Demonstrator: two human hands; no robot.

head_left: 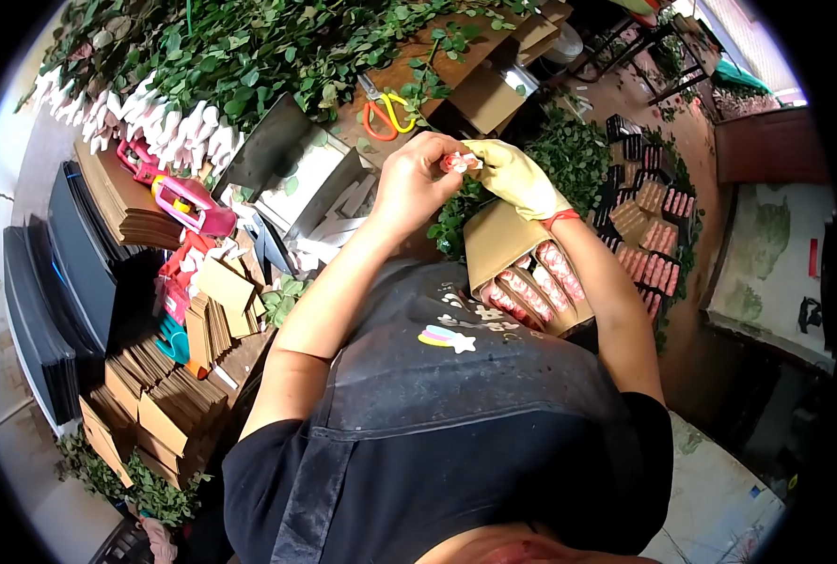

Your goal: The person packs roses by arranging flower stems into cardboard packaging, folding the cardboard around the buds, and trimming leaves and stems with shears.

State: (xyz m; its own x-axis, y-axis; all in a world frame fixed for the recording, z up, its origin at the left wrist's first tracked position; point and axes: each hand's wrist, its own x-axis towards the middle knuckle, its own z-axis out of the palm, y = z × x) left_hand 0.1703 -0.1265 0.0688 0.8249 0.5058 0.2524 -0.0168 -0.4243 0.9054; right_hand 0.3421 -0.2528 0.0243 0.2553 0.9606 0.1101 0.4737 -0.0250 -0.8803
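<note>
The bare left hand [423, 183] is closed narrow, pinching a small pink-and-white flower head [456, 163] between thumb and fingers, above the near edge of the brown wooden surface [418, 73]. The right hand [513, 179], in a pale yellow glove, has its fingers bent in just beside the flower; whether it grips too, I cannot tell.

Near and right, against the dark apron [400, 367], an open brown cardboard box [497, 237] holds several rows of pink-and-white blooms [561, 270], so it looks largely filled. On the floor at the right, many pink flower bundles [658, 235] stand grouped and appear finished.

Much seems left: white-sheathed flower heads [169, 122] lie massed on green leafy stems at the far left, and folded brown cardboard pieces [155, 414] are stacked at the near left.
</note>
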